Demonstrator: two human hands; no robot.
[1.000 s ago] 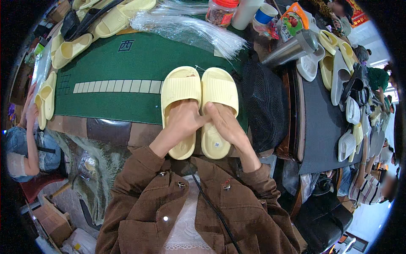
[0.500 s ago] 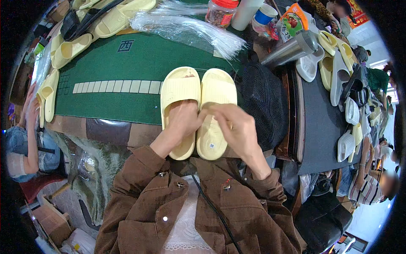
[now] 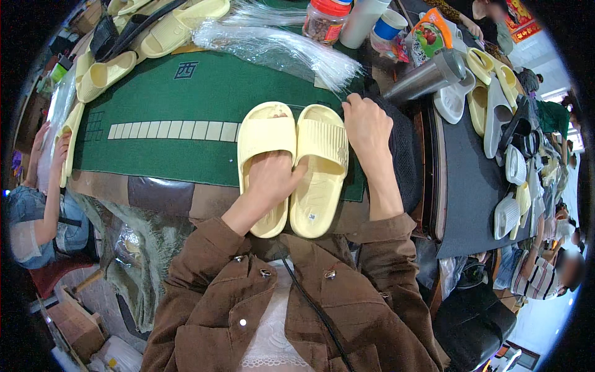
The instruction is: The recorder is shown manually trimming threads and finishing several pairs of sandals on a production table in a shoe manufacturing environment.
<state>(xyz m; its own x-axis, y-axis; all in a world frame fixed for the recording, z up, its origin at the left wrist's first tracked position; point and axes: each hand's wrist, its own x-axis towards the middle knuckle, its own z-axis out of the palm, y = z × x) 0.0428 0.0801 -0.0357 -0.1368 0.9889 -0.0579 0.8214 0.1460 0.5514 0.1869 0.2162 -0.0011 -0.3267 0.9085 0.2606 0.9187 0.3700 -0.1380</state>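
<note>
A pair of pale yellow slide slippers lies side by side before me, toes away: the left slipper point(image 3: 268, 133) and the right slipper point(image 3: 322, 142). My left hand point(image 3: 268, 180) reaches under the left slipper's strap, thumb out toward the right slipper, gripping it; most of its fingers are hidden. Beyond the right slipper's outer edge, my right hand point(image 3: 369, 124) is closed, thumb and forefinger together near the tips of a bundle of thin clear plastic strands point(image 3: 291, 49). Whatever is in that pinch is too small to make out.
A green mat point(image 3: 167, 93) covers the table. Behind stand a red-lidded jar point(image 3: 325, 22), a paper cup point(image 3: 389, 28) and a steel tumbler point(image 3: 427, 77). More yellow slippers point(image 3: 106, 74) lie left. Another person's hand point(image 3: 61, 149) holds a slipper there. A black mesh bag point(image 3: 406, 158) sits right.
My right hand has moved off the right slipper, up and right toward the strands, uncovering the ribbed strap. My left hand stays in the left slipper. At left, another person's hand has shifted onto a slipper.
</note>
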